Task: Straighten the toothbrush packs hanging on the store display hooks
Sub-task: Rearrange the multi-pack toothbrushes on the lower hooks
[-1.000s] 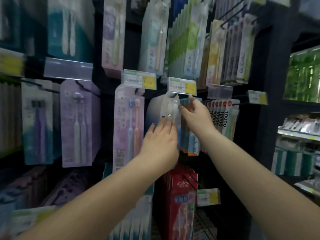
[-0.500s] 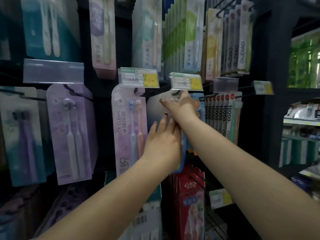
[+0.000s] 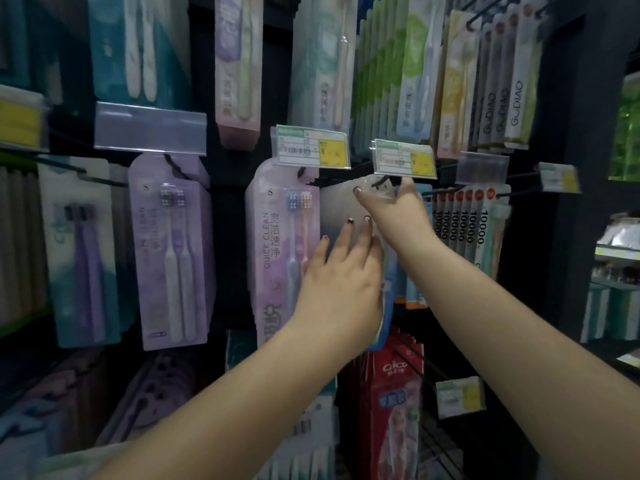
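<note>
A pale grey-white toothbrush pack [image 3: 337, 209] hangs at the middle of the display, under a yellow price tag [image 3: 403, 158]. My right hand [image 3: 394, 211] pinches the pack's clear top edge by the black hook [image 3: 379, 183]. My left hand [image 3: 341, 282] lies flat on the pack's lower front with straight fingers. The pack's lower half is hidden behind my hands. A pink "QUICK CLEAN" pack [image 3: 280, 251] hangs just to the left, touching it.
Purple packs [image 3: 169, 251] and teal packs [image 3: 79, 258] hang further left. White "10000" packs [image 3: 471, 226] hang to the right, red packs [image 3: 391, 393] below, green and "GUDIAO" packs [image 3: 498, 81] above. A dark upright [image 3: 571, 168] and side shelves bound the right.
My right hand has moved up from the pack's side to its top edge at the hook. My left hand has stayed flat on the pack's front. The view has come closer.
</note>
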`<state>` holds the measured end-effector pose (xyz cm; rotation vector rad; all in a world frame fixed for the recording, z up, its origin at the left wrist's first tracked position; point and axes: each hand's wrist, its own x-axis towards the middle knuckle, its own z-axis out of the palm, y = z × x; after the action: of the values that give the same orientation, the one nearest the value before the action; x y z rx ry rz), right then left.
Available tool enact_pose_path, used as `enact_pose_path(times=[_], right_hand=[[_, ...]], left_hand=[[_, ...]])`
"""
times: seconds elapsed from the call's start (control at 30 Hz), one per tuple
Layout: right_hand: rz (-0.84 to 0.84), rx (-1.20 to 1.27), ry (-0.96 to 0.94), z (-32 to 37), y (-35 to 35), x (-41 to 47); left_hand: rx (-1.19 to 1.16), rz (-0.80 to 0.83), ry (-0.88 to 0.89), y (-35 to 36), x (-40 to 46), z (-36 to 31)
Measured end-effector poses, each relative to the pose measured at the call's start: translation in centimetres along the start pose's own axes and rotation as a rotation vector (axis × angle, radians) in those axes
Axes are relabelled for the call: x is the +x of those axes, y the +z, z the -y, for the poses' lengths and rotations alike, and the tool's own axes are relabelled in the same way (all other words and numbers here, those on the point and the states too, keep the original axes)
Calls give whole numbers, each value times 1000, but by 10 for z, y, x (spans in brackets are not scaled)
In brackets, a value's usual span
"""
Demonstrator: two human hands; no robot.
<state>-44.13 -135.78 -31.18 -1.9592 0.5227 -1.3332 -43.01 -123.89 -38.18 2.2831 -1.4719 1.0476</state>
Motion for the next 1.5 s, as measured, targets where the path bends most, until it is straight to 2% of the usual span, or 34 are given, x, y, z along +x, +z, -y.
enact_pose_path(times=[0.1, 0.23, 0.33, 0.47, 0.7, 0.87, 0.97, 1.13, 1.23, 1.4, 1.5], right_hand=[[-38, -48, -111, -4, -5, -18], [-205, -241, -254, -8, -7, -46], [-303, -215, -371, -4, -3, -61], [-164, -57, -511, 8, 15, -67], [31, -103, -552, 17, 40, -70], [0, -155, -562, 21, 40, -74], [-45, -161, -652, 27, 47, -83], [-16, -107, -822, 44, 75, -98], [88, -129, -871, 61, 96, -103], [395, -380, -818, 84, 126, -94], [423, -467, -775, 89, 140, -89]], left_hand=[[-27, -124, -23, -8, -15, 7], [7, -84, -152, -13, -31, 24], [9, -209, -206, -14, -36, 39], [-1, -196, -218, -16, -35, 54], [23, -96, -230, -12, -33, 61], [-21, -107, -211, -11, -36, 66], [-26, -230, -188, -13, -47, 72], [5, -257, -348, -19, -64, 103], [39, -283, -429, -28, -66, 127], [87, -238, -502, -36, -60, 161], [76, -232, -466, -32, -58, 173]])
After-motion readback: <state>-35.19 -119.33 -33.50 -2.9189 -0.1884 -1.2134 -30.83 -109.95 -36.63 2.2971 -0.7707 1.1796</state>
